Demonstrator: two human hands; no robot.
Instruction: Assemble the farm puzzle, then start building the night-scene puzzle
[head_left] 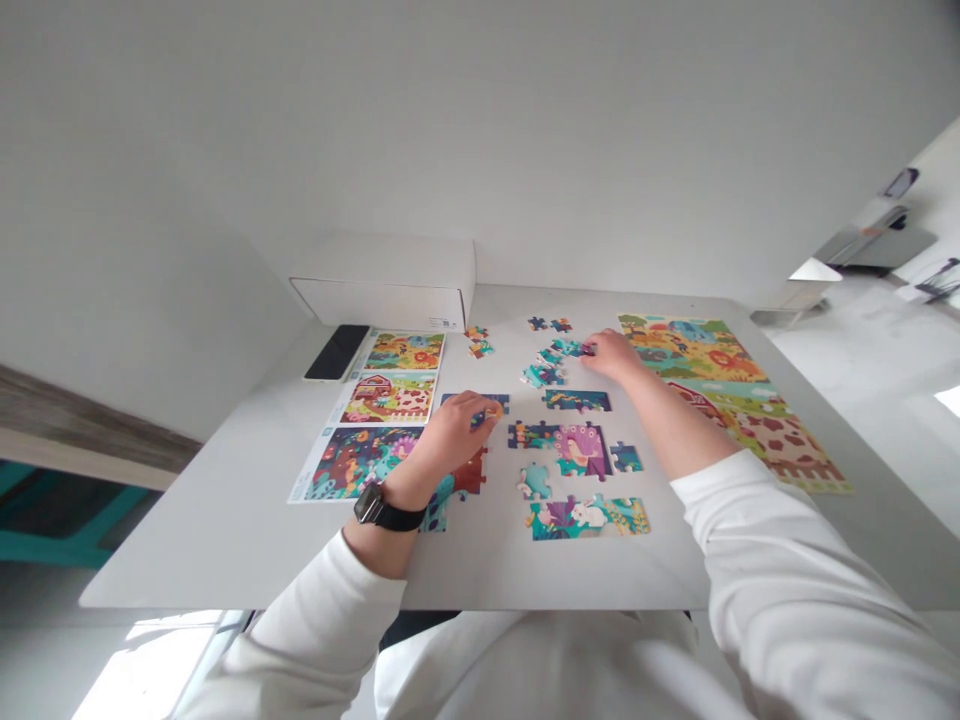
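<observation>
My left hand (456,437), with a dark watch on its wrist, is closed in a pinch on a puzzle piece with orange on it (493,410). Beneath and beside that hand lies a joined section of puzzle (471,474), partly hidden by the fingers and wrist. My right hand (609,354) reaches to the far side, its fingertips closed on a teal and purple puzzle piece (576,348). Close to it is a cluster of loose teal pieces (543,374). Nearer me lie a joined section with a pink bird (579,448) and a strip with a white rabbit (589,516).
A white box (379,300) stands at the back left against the wall, with a black phone (337,352) before it. A printed picture sheet (386,398) lies left. Assembled animal puzzles (780,432) lie right. Loose pieces (549,325) are at the back.
</observation>
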